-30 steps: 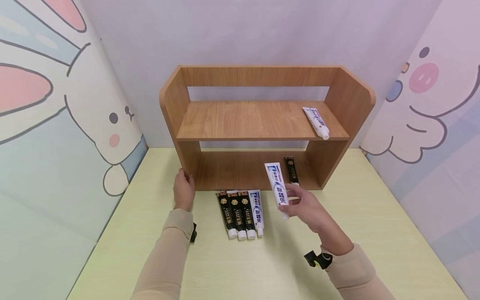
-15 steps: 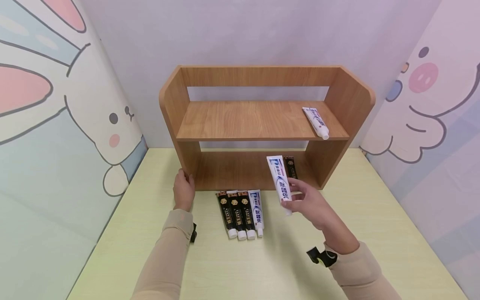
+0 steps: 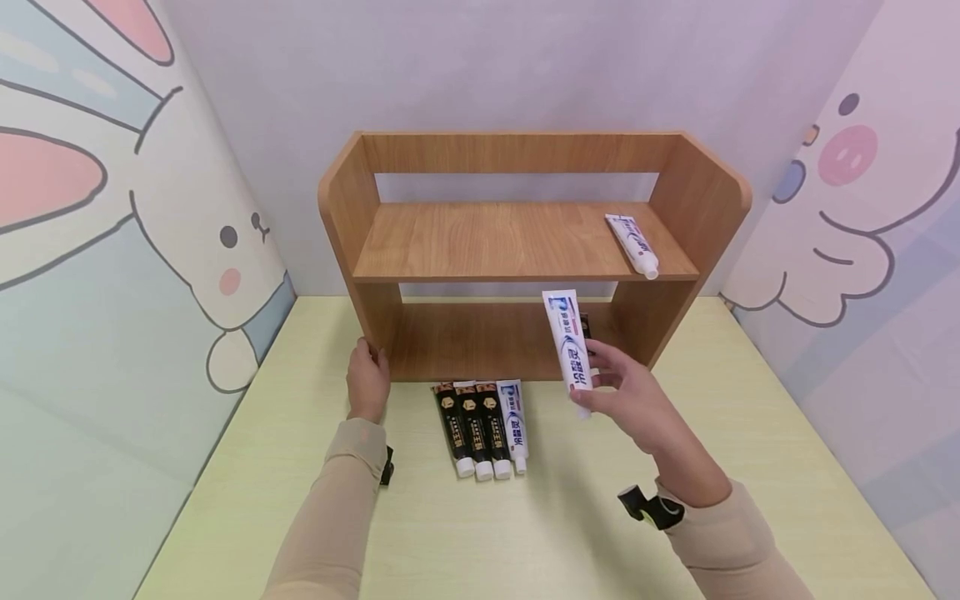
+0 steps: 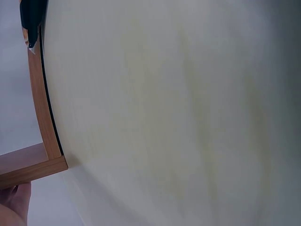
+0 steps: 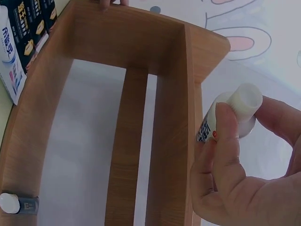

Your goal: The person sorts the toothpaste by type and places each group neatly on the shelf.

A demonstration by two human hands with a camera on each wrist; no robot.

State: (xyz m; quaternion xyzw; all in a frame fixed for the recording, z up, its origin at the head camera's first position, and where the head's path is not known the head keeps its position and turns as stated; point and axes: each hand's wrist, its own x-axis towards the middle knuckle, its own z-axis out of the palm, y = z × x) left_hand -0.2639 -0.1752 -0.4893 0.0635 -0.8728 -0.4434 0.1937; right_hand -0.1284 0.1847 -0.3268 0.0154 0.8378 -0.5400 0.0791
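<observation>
Move the tube (image 3: 568, 340), pinched in the right hand (image 3: 633, 400), without bumping the shelf (image 3: 480, 242) whose side the left hand (image 3: 367, 382) grips.

Shelf unit (image 3: 480, 242) on counter (image 3: 465, 542), row of 4 tubes (image 3: 492, 429) before it. Upr-level tube (image 3: 633, 246) far R; lwr-level tube (image 3: 586, 325) R, behind held tube (image 3: 567, 350) in R hand (image 3: 630, 396). L hand (image 3: 368, 383) at unit's L side.
</observation>
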